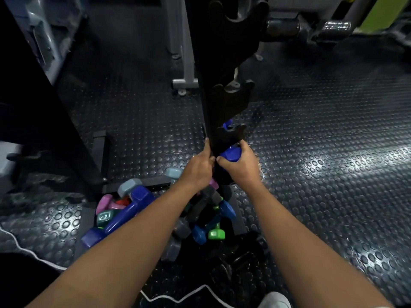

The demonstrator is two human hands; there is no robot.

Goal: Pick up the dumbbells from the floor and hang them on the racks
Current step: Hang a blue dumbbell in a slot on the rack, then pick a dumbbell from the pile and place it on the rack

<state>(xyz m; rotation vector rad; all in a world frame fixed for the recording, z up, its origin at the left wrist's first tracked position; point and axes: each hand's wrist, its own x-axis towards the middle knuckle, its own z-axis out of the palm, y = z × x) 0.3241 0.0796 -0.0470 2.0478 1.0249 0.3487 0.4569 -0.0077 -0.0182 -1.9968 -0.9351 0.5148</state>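
Right hand (240, 164) clenched around blue dumbbell (230, 154) at lowest hook of black rack (213, 90), left hand (199, 167) gripping rack post, loose coloured dumbbells (133, 207) heaped at rack base, dark studded rubber floor (322, 134), grey machine frames (180, 41) behind.

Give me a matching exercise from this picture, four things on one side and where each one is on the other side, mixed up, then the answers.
Things:
1. left hand
2. right hand
3. green dumbbell
4. white cable

Places:
A. on the floor at the lower left
B. wrapped around a blue dumbbell at the lowest cradle
C. in the floor pile, beside a blue dumbbell
D. gripping the rack post

Pairs: 1-D, 2-B, 3-C, 4-A
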